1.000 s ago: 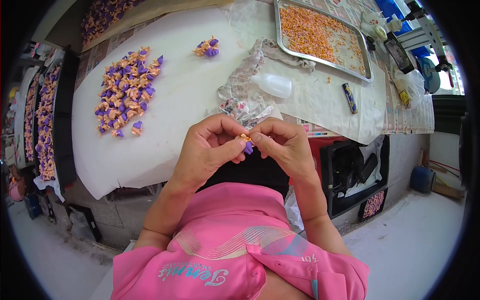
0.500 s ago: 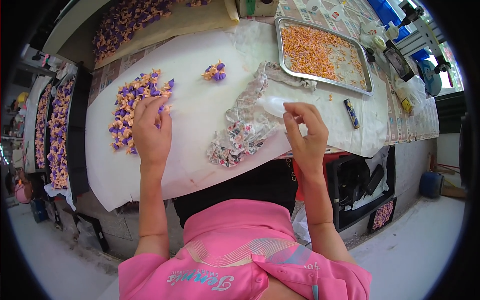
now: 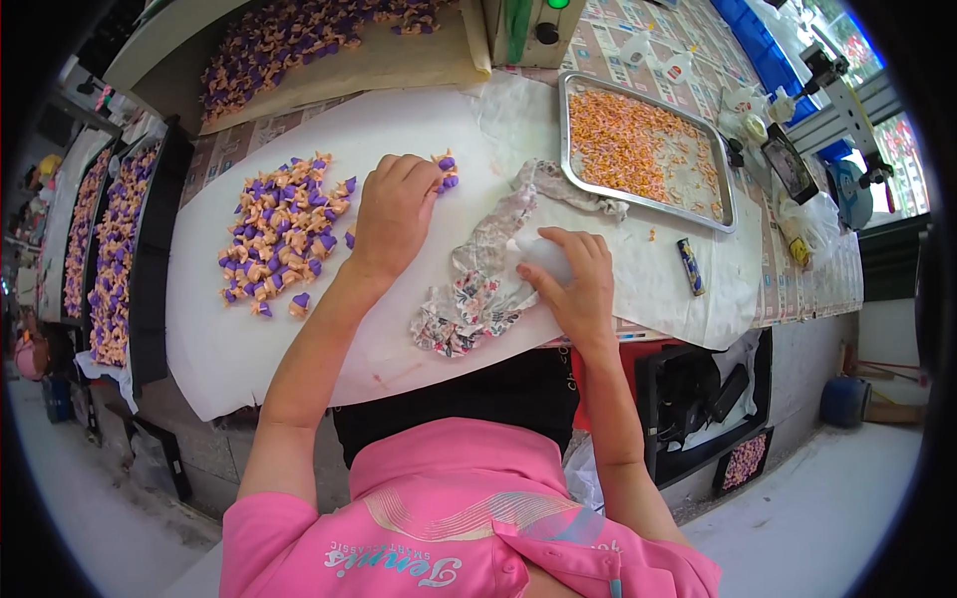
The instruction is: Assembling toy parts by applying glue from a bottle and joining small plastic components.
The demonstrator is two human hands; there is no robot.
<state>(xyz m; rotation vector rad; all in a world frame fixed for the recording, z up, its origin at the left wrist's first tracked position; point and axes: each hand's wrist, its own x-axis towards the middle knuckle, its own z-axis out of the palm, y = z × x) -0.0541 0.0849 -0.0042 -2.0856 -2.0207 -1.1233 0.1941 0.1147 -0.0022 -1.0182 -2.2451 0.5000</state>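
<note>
My left hand is over the white paper, fingers bent and close together, at the left edge of a small cluster of purple-and-peach pieces. Its fingertips are hidden, so I cannot make out what is in them. A larger pile of the same small moulded pieces lies to the left, a few of them loose at its edges. My right hand is closed round a whitish translucent squeeze bottle, tilted with its tip toward the left. Beneath the bottle lies a crumpled floral cloth.
A metal tray of small orange pieces stands at the back right. A dark blue tube lies in front of it. Farther right are a phone on a stand and plastic bags. More purple pieces fill a shelf at the back left.
My left hand has moved right from the large pile to the small cluster. My right hand has come left and down with the bottle, its grip now fuller. The view has shifted slightly.
</note>
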